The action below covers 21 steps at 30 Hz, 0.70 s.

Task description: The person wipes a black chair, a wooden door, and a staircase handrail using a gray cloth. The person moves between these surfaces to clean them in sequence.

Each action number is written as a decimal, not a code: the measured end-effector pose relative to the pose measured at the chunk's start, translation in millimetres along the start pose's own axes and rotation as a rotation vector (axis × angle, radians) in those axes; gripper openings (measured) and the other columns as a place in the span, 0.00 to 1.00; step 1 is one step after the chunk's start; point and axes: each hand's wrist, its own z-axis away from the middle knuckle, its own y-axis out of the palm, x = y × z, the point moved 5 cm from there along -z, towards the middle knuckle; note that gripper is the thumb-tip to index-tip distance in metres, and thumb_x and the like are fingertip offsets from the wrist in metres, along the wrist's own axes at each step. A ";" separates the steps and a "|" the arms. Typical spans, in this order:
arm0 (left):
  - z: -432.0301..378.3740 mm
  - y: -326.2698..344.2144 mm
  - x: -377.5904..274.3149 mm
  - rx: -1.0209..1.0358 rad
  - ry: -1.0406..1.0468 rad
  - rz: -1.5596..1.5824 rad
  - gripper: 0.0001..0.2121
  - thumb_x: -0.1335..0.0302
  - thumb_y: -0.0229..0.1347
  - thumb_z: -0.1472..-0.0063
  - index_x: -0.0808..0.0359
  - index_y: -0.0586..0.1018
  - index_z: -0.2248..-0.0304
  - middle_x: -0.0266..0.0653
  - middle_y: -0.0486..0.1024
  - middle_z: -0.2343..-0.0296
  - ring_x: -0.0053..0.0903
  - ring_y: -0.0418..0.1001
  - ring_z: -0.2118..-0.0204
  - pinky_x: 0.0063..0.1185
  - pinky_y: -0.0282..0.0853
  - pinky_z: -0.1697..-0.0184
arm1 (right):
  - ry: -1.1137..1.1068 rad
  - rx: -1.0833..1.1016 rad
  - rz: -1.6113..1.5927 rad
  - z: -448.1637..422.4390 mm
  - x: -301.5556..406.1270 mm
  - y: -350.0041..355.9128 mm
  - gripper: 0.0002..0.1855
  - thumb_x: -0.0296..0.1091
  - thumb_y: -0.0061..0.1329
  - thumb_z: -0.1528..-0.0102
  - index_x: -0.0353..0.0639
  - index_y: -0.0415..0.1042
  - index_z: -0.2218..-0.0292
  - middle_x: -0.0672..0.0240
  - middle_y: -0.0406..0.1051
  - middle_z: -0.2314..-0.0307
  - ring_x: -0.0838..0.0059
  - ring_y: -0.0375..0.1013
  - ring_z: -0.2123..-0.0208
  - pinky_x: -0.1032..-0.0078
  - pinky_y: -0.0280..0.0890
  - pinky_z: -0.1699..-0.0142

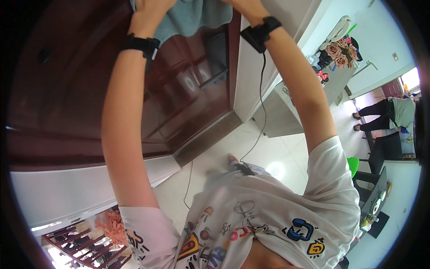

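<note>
A grey-green cloth [196, 16] hangs between my two raised hands at the top of the view, against a glossy dark red-brown wooden door [188, 87]. My left hand [151, 11] lies over the cloth's left part and holds it. At the cloth's upper right, my right hand [247, 8] holds it too. The fingertips of both hands are cut off by the upper edge. A black strap [137, 43] circles my left wrist. On my right wrist is another black strap with a small box [257, 37], from which a cable [263, 90] runs down.
A pale door frame [250, 74] borders the door, with a dark threshold [208, 138] below. Right of it stands a grey cabinet [284, 111] with artificial roses [339, 53]. Farther right are a person [386, 112] and a dark table [373, 201] with dishes. A shoe rack [84, 245] is lower left.
</note>
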 end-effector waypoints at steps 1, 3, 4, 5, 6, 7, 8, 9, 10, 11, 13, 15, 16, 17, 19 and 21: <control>-12.4 -15.4 8.2 -0.027 0.010 -0.051 0.23 0.69 0.48 0.41 0.79 0.68 0.51 0.62 0.71 0.60 0.50 0.68 0.55 0.41 0.61 0.48 | 0.035 -0.014 -0.018 -17.4 -1.5 0.4 0.21 0.32 0.46 0.45 0.23 0.64 0.55 0.43 0.68 0.69 0.44 0.66 0.65 0.55 0.62 0.56; -29.1 -3.1 -0.2 -0.041 0.006 -0.019 0.23 0.70 0.48 0.41 0.80 0.67 0.50 0.62 0.71 0.59 0.50 0.68 0.55 0.41 0.62 0.49 | 0.096 0.001 0.043 -29.9 -39.5 -0.6 0.22 0.33 0.46 0.44 0.23 0.64 0.54 0.43 0.68 0.69 0.44 0.67 0.65 0.55 0.62 0.57; -37.2 -6.9 4.2 -0.017 -0.001 -0.010 0.24 0.70 0.48 0.41 0.80 0.67 0.50 0.62 0.71 0.59 0.50 0.68 0.55 0.40 0.62 0.49 | 0.040 -0.015 0.069 -42.5 -41.6 -4.2 0.24 0.34 0.46 0.44 0.23 0.62 0.52 0.42 0.68 0.68 0.44 0.67 0.65 0.55 0.63 0.58; -41.9 -10.3 8.6 0.007 -0.009 -0.004 0.24 0.71 0.48 0.41 0.80 0.66 0.49 0.62 0.71 0.59 0.50 0.69 0.55 0.40 0.62 0.50 | -0.016 -0.031 0.093 -54.9 -40.5 -7.7 0.26 0.34 0.46 0.43 0.22 0.61 0.50 0.42 0.68 0.68 0.44 0.68 0.65 0.55 0.63 0.58; -38.3 -12.2 11.1 -0.146 0.045 -0.033 0.24 0.71 0.48 0.41 0.81 0.66 0.49 0.62 0.72 0.61 0.50 0.69 0.56 0.40 0.63 0.52 | -0.062 -0.043 0.104 -57.0 -35.4 -3.8 0.27 0.35 0.45 0.42 0.22 0.59 0.48 0.42 0.69 0.67 0.44 0.68 0.66 0.55 0.64 0.59; -31.1 -6.1 17.2 -0.093 -0.002 -0.011 0.23 0.72 0.48 0.41 0.80 0.67 0.49 0.62 0.72 0.61 0.50 0.69 0.56 0.39 0.63 0.51 | -0.027 -0.007 0.084 -55.0 -31.0 -1.0 0.29 0.35 0.45 0.42 0.22 0.57 0.46 0.41 0.69 0.66 0.44 0.68 0.65 0.55 0.64 0.58; -22.3 -1.2 23.7 -0.023 -0.039 -0.013 0.23 0.72 0.49 0.41 0.80 0.67 0.49 0.61 0.72 0.62 0.50 0.70 0.57 0.39 0.63 0.51 | 0.022 0.020 0.039 -47.9 -22.2 8.9 0.31 0.35 0.45 0.41 0.21 0.55 0.44 0.40 0.68 0.65 0.43 0.69 0.64 0.54 0.64 0.58; -10.2 0.4 32.0 0.049 -0.081 -0.023 0.23 0.72 0.49 0.41 0.79 0.67 0.49 0.60 0.72 0.62 0.49 0.70 0.57 0.39 0.63 0.51 | 0.069 0.047 -0.015 -41.6 -11.3 20.4 0.32 0.35 0.45 0.41 0.21 0.52 0.42 0.39 0.68 0.64 0.43 0.69 0.64 0.54 0.64 0.57; -9.0 -18.2 25.2 -0.073 -0.139 0.112 0.23 0.71 0.49 0.41 0.78 0.68 0.49 0.59 0.73 0.62 0.49 0.69 0.57 0.39 0.62 0.50 | 0.036 0.017 -0.084 -42.3 -15.3 13.0 0.36 0.34 0.45 0.40 0.22 0.46 0.39 0.37 0.68 0.59 0.43 0.70 0.61 0.55 0.65 0.55; -13.8 -50.3 0.5 -0.217 -0.188 0.288 0.22 0.70 0.49 0.41 0.77 0.69 0.50 0.58 0.73 0.62 0.48 0.69 0.56 0.38 0.62 0.49 | -0.101 -0.112 0.019 -46.7 -10.8 -21.7 0.37 0.33 0.45 0.41 0.23 0.45 0.39 0.37 0.66 0.54 0.43 0.69 0.57 0.55 0.65 0.53; 16.5 -131.8 -28.2 -0.294 -0.287 0.481 0.23 0.71 0.51 0.43 0.75 0.70 0.50 0.57 0.74 0.61 0.46 0.71 0.57 0.38 0.63 0.49 | 0.055 -0.115 0.274 -44.0 14.2 -62.4 0.36 0.32 0.46 0.42 0.23 0.47 0.40 0.38 0.64 0.52 0.44 0.67 0.54 0.53 0.60 0.47; 51.0 -208.6 -42.0 -0.216 -0.311 0.541 0.26 0.75 0.53 0.45 0.76 0.69 0.47 0.57 0.74 0.57 0.44 0.74 0.58 0.36 0.66 0.51 | 0.230 -0.305 -0.277 -24.5 43.3 -130.3 0.27 0.26 0.45 0.41 0.31 0.57 0.42 0.50 0.68 0.52 0.57 0.68 0.51 0.65 0.64 0.48; 73.5 -230.4 -45.1 -0.157 -0.285 0.536 0.28 0.78 0.54 0.47 0.77 0.67 0.45 0.57 0.74 0.55 0.43 0.76 0.59 0.34 0.68 0.52 | 0.252 -0.353 -0.364 -6.3 57.9 -150.1 0.27 0.28 0.47 0.42 0.31 0.58 0.43 0.50 0.68 0.53 0.58 0.69 0.52 0.65 0.64 0.49; 92.3 -248.6 -47.8 -0.124 -0.284 0.569 0.28 0.78 0.54 0.48 0.77 0.68 0.46 0.56 0.73 0.56 0.43 0.75 0.60 0.34 0.68 0.54 | 0.224 -0.325 -0.254 1.1 77.5 -174.0 0.27 0.29 0.49 0.42 0.31 0.58 0.44 0.51 0.69 0.54 0.59 0.69 0.53 0.65 0.65 0.49; 90.5 -288.0 -53.1 -0.197 -0.308 0.769 0.27 0.78 0.55 0.50 0.77 0.68 0.48 0.54 0.72 0.60 0.43 0.74 0.63 0.34 0.67 0.57 | 0.140 -0.275 0.035 0.2 104.8 -224.8 0.28 0.33 0.53 0.44 0.31 0.60 0.46 0.53 0.70 0.56 0.62 0.70 0.55 0.65 0.65 0.51; 92.8 -327.4 -45.5 -0.286 -0.315 0.879 0.27 0.77 0.55 0.52 0.77 0.69 0.50 0.52 0.71 0.64 0.43 0.72 0.65 0.34 0.67 0.61 | 0.111 -0.290 0.101 4.7 127.9 -259.4 0.29 0.37 0.57 0.45 0.30 0.62 0.47 0.55 0.71 0.58 0.65 0.71 0.57 0.65 0.66 0.52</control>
